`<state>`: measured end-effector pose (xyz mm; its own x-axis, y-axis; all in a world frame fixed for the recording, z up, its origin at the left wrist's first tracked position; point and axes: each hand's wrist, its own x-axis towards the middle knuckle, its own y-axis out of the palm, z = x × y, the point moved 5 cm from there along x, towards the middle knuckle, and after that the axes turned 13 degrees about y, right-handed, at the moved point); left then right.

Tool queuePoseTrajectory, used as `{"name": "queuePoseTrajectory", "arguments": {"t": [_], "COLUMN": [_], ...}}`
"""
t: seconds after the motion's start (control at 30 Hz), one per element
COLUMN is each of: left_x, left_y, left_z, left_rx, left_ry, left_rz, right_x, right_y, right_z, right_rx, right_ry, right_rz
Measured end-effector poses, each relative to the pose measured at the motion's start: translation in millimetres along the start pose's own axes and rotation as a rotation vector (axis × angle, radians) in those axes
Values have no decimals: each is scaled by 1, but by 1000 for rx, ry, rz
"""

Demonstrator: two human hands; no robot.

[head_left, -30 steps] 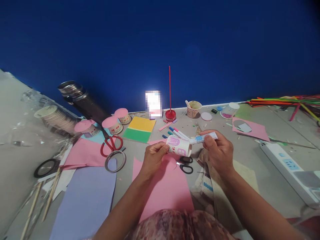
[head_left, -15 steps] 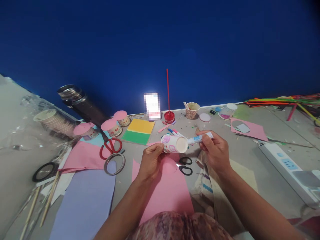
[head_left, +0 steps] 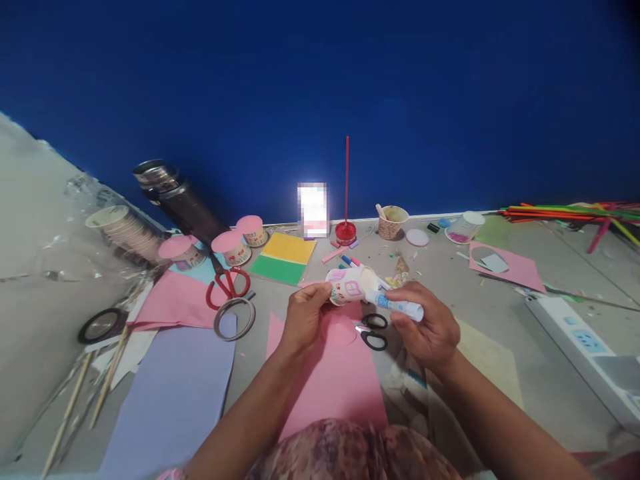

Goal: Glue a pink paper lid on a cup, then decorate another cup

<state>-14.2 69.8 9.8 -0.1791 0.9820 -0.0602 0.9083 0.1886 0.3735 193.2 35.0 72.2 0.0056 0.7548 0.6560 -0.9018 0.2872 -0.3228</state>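
My left hand [head_left: 304, 317] grips a small white paper cup [head_left: 349, 284] with pink drawings, tipped on its side with the mouth to the right. My right hand [head_left: 425, 325] is closed round a white and blue glue tube [head_left: 397, 306], whose tip touches the cup's rim. Both hands hover over a pink paper sheet [head_left: 333, 373] with a round cut-out mark. Black scissors [head_left: 373, 330] lie on the table just under the hands.
Red scissors [head_left: 226, 287], a tape ring [head_left: 233, 319], lilac paper [head_left: 170, 393], yellow and green sheets [head_left: 283, 258] and pink-topped cups [head_left: 231, 247] lie left. A dark flask [head_left: 175, 200] and stacked cups [head_left: 123, 230] sit far left. A power strip [head_left: 585, 347] and coloured sticks [head_left: 570, 213] are right.
My right hand dropped lower and turned the glue tube so it now points up-left at the cup's rim. The cup tilted slightly, its mouth now facing up-right.
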Motion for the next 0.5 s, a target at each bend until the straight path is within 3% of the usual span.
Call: {"name": "queuePoseTrajectory", "arguments": {"t": [0.17, 0.3, 0.4, 0.5], "left_x": [-5, -10, -12, -10], "left_y": [2, 7, 10, 7], "left_z": [-12, -21, -25, -23], "left_rx": [291, 422, 437, 439], "left_ry": [118, 213, 237, 231], "left_rz": [105, 171, 174, 130], "right_x": [4, 8, 10, 10], "right_y": [-3, -8, -10, -8], "right_z": [1, -6, -7, -2], "right_rx": [-63, -136, -146, -119], "right_ry": [5, 108, 132, 57], "right_rz": [-48, -81, -62, 4]}}
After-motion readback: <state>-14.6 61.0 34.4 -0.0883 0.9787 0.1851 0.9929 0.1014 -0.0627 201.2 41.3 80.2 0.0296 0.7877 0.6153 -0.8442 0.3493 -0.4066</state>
